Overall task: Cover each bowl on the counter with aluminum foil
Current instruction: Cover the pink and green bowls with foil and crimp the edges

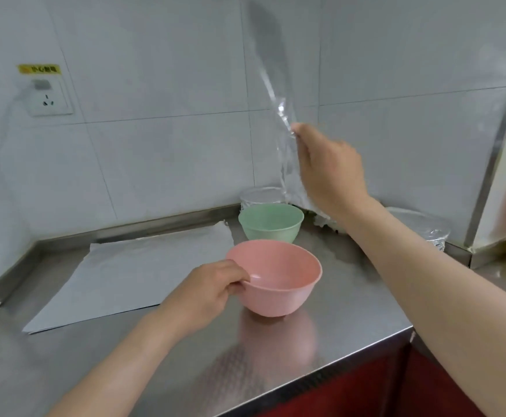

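As left hand (206, 291) grips pink bowl (279, 284), right hand (330, 173) holds foil (280, 112), label (39, 69) blurred.

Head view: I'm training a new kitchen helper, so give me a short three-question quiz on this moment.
1. True or false: the left hand grips the pink bowl by its rim.
2. The right hand holds up: A) a foil sheet, B) a spoon, C) a lid.
3. What colour is the uncovered bowl behind the pink one?

Key: 1 true; 2 A; 3 green.
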`<state>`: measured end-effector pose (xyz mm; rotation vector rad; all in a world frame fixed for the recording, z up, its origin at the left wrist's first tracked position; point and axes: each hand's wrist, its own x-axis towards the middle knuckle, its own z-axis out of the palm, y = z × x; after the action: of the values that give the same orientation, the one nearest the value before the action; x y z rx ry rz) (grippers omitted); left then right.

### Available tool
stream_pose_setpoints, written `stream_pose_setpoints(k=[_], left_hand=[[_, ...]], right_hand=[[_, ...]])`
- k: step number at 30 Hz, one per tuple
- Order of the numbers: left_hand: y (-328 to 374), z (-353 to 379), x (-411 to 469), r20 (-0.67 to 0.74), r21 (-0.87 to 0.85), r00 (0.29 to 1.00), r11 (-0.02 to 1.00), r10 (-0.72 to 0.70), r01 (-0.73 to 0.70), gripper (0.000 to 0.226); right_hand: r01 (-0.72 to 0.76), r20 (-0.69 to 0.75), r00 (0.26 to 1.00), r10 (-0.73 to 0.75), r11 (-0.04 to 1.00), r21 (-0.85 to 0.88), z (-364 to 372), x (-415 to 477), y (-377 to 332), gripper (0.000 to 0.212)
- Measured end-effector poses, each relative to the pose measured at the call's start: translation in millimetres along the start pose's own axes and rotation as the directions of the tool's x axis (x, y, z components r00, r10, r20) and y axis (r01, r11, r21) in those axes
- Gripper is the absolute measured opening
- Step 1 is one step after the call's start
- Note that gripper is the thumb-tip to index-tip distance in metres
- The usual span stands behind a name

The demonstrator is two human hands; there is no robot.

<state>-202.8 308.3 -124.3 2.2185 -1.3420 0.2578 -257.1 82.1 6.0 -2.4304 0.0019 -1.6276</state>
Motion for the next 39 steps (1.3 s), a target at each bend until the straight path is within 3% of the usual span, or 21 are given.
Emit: stream_pose_setpoints(k=[4,8,18,21,25,27,30,33,35,36,37,38,39], left_hand=[[-6,-14,-19,-0.087,-0.030,0.995,0.999,-0.039,0.037,0.038],[-25,-29,-44,-0.170,0.030,0.983,0.996,-0.074,0.081,0.029],[-52,-34,-79,-0.222,0.146,0.963,0.972,-0.150,0.185,0.026],[-44,-34,-93,-0.336,0.375,0.941,0.922,0.045,0.090,0.023],[-30,-36,-107,-0.424,0.573,0.851,0.820,0.311,-0.014,0.009],[-23,-39,-104,-0.422,0.622,0.849,0.782,0.316,0.018,0.008],[-23,-35,-87,-0.374,0.635,0.901,0.768,0.219,0.077,0.037],[-26,-29,-75,-0.355,0.598,0.913,0.799,0.202,0.055,0.023],[-29,-28,-71,-0.346,0.566,0.916,0.824,0.206,0.029,0.012],[-29,-27,-70,-0.336,0.551,0.919,0.834,0.206,0.015,0.010],[-30,-27,-70,-0.336,0.539,0.918,0.842,0.210,0.005,0.010],[-30,-27,-70,-0.338,0.520,0.917,0.854,0.212,-0.006,0.010],[-31,-27,-70,-0.346,0.501,0.914,0.865,0.213,-0.013,0.010]], right_hand=[[0.350,-0.028,0.934,-0.356,0.929,-0.124,7,-16,-20,0.031],[0.491,0.127,0.869,-0.479,0.867,-0.090,29,-41,-39,0.030],[0.555,0.301,0.789,-0.536,0.831,0.026,78,-113,-79,0.036],[0.556,0.315,0.784,-0.535,0.830,0.027,86,-125,-83,0.034],[0.539,0.361,0.782,-0.508,0.842,0.016,92,-134,-83,0.032],[0.539,0.366,0.779,-0.508,0.842,0.022,92,-136,-81,0.034],[0.536,0.384,0.775,-0.501,0.844,0.021,90,-136,-79,0.032],[0.539,0.429,0.748,-0.507,0.841,0.053,83,-137,-80,0.031],[0.475,0.449,0.769,-0.456,0.877,0.075,70,-136,-76,0.037],[0.373,0.457,0.806,-0.377,0.922,0.103,62,-136,-69,0.043],[0.185,0.455,0.856,-0.246,0.967,0.174,53,-136,-63,0.048],[-0.092,0.452,0.890,-0.055,0.950,0.297,43,-136,-58,0.049],[-0.370,0.432,0.886,0.169,0.819,0.439,38,-136,-54,0.045]])
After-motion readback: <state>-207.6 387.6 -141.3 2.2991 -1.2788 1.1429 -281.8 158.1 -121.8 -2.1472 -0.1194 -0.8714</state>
